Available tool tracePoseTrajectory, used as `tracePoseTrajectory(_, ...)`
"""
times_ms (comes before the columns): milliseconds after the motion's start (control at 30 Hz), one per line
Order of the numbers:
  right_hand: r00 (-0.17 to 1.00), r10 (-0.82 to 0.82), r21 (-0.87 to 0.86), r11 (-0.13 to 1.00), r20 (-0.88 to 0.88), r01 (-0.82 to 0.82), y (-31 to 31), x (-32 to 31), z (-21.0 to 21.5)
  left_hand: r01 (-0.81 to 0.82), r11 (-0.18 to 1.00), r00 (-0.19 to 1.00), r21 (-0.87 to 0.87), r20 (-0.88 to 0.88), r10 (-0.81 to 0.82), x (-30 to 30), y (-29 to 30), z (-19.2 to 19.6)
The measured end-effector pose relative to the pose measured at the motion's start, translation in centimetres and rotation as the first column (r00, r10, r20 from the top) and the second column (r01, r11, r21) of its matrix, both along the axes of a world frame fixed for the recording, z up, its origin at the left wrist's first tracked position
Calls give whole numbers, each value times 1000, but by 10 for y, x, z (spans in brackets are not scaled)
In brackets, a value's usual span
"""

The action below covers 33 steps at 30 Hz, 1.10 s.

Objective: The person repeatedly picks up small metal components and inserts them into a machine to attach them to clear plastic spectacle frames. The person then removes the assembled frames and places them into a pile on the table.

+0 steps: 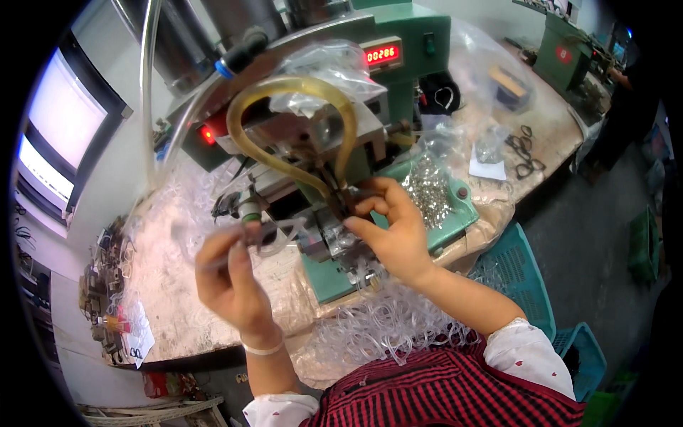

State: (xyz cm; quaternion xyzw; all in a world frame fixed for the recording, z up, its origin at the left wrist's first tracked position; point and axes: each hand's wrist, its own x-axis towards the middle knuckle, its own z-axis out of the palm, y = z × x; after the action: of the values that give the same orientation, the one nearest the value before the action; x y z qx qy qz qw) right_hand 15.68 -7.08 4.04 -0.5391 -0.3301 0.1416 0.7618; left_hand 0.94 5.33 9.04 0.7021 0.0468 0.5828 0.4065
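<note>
My left hand (231, 288), slightly blurred, pinches a clear plastic loop (281, 238) left of a green bench machine (409, 64). At the machine's metal jaws (331, 235), the fingers of my right hand (398, 231) are curled with the thumb toward them; what they grip, if anything, is too small to make out. A yellowish tube (299, 87) arches over the machine's front and runs down to just above my right fingertips. Right of that hand, many small shiny metal parts (427, 192) lie in a green tray (464, 213).
A heap of clear plastic loops (391, 320) lies at the near table edge against my apron. More clear loops (181, 206) spread at left. Black rings (525, 153) sit at right on the table. Turquoise crates (516, 277) stand low at right. Another person (629, 92) is far right.
</note>
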Motion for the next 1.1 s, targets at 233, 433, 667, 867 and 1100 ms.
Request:
tracePoseTrajectory(233, 868, -56, -265, 941, 494, 212, -35, 32, -5, 166, 940, 968, 298, -231, -97, -4, -25, -27)
tracePoseTrajectory(433, 574, -206, -353, 613, 792, 707, -62, 97, -85, 261, 723, 933, 640, -358, -20, 16, -26, -51)
tracePoseTrajectory(667, 419, 55, -313, 754, 906, 578, -27, 104, -80, 250, 762, 932, 598, -363, -21, 13, -28, -60)
tracePoseTrajectory(867, 859, -403, -387, 771, 317, 505, -59, 111, -91, -147, 791, 878, 594, -290, 381, -54, -50, -94)
tracePoseTrajectory(1100, 916, -365, -134, 929, -168, 345, -41, 108, -98, -604, 666, 556, 437, -367, 745, -68, 77, -93)
